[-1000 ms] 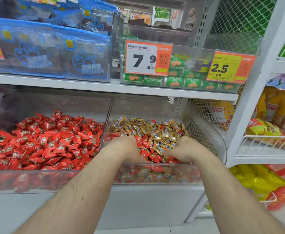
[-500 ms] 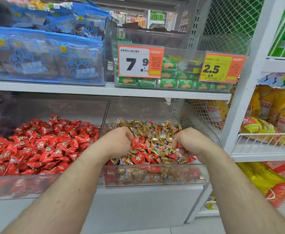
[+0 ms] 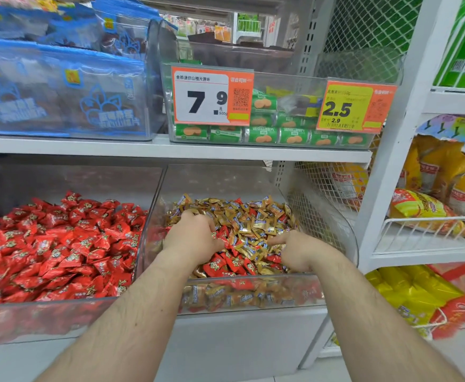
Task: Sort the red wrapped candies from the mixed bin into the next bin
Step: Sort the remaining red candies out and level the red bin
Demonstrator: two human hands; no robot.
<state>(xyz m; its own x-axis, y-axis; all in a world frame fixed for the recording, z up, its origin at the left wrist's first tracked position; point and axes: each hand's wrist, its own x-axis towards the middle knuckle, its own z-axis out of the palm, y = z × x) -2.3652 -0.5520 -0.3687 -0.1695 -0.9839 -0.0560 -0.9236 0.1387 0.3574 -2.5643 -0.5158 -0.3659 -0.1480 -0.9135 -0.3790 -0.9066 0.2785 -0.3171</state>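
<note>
Both hands are down in the mixed bin (image 3: 336, 279), the clear one at lower centre of the frame, full of gold wrapped candies (image 3: 256, 224) with red wrapped candies (image 3: 234, 261) scattered through, mostly toward the front wall.

The left hand (image 3: 195, 235) sits at the left side of that pile, knuckles up, fingers curled down into the wrappers. A red candy or two sits right at its fingertips on the hand's right edge, but the fingers are tucked under, so I honestly can't tell if it's pinching one or just digging. The right hand (image 3: 297, 250) is lower right in the pile, also curled, forefinger poking left over the gold wrappers; whether anything is held there is hidden too. A cluster of red ones lies between the two hands, just below them, touching neither as far as I can see.

The next bin (image 3: 60, 307) at lower left is heaped with red candies only. Above, on the upper shelf, an orange price tag reading 7.9 (image 3: 212, 96) and a yellow tag reading 2.5 (image 3: 355, 107) hang on a clear box of green snack packs (image 3: 261, 136).
</note>
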